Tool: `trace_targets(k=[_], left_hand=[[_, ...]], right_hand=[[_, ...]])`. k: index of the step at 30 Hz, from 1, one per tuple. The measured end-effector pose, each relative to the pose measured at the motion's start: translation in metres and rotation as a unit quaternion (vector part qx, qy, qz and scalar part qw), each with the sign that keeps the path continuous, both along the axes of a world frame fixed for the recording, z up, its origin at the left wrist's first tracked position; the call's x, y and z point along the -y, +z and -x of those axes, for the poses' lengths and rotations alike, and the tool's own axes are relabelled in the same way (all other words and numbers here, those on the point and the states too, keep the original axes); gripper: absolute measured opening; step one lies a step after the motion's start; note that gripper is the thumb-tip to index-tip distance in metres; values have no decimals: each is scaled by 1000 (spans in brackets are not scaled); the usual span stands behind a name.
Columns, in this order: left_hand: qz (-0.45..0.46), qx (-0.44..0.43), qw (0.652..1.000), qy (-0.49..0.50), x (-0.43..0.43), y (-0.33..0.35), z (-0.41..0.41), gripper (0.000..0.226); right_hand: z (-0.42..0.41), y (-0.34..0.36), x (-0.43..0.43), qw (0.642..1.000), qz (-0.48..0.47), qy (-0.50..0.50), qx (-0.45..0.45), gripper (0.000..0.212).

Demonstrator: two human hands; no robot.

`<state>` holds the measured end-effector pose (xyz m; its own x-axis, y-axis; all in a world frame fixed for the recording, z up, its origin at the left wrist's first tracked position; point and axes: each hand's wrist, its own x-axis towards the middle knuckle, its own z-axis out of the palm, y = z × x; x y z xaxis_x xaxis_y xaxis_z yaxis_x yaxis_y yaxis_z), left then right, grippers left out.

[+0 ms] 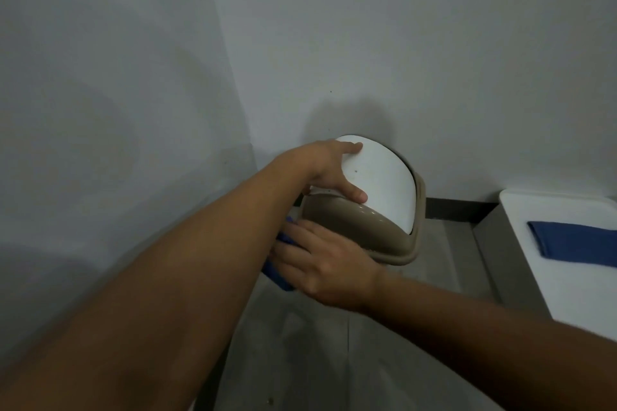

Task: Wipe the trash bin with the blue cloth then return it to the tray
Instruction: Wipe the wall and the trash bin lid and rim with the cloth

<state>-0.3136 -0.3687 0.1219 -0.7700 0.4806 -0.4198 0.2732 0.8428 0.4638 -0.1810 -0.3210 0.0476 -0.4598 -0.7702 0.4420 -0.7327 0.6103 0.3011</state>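
steadying trash bin lid with left hand, right hand pressing blue cloth, second cloth on tray

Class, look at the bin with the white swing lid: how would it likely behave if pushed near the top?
The bin looks like thin plastic, so probably light and apt to tip; the left hand is on it. Its glossy lid may be slippery and swing inward under pressure. The cloth under the right hand bunches, so it is floppy.
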Motion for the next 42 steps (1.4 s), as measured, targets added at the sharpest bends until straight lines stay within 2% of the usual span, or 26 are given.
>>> trace_targets(k=[2,4,7,13,18,21,23,30,33,36,38,40,42], left_hand=[[0,3,1000,4,0,0,-1,111],[1,1,1000,4,0,0,0,112],[-2,-1,1000,4,1,0,1,112],[6,-6,1000,0,0,0,0,111],[4,-5,1000,4,0,3,-1,110],[3,-10,1000,3,0,3,-2,109],[2,-11,1000,5,0,3,-3,109],[7,-17,1000,7,1,4,-4,108],[6,-8,1000,14,2,3,-4,107],[-7,10,1000,18,3,1,-3,106],[-20,22,1000,8,5,1,-2,104],[-21,23,999,-27,6,2,0,101],[-22,44,997,-55,11,5,2,99]], right_hand=[[14,4,-2,997,-74,-15,-6,22],[17,-1,-10,981,-169,-94,13,34],[11,-18,-18,962,-207,-168,66,46],[-7,-24,-28,965,-153,-167,135,48],[-23,-20,-38,967,-64,-178,170,48],[-28,-14,-47,942,-14,-216,256,53],[-32,-11,-60,915,-40,-232,328,50],[-57,-1,-114,866,-60,-328,373,46],[-66,11,-149,833,-3,-393,390,30],[-64,32,-186,804,75,-468,359,25],[-47,47,-204,792,189,-493,305,28],[-22,62,-208,765,320,-498,254,32],[4,70,-195,744,398,-488,223,36]])
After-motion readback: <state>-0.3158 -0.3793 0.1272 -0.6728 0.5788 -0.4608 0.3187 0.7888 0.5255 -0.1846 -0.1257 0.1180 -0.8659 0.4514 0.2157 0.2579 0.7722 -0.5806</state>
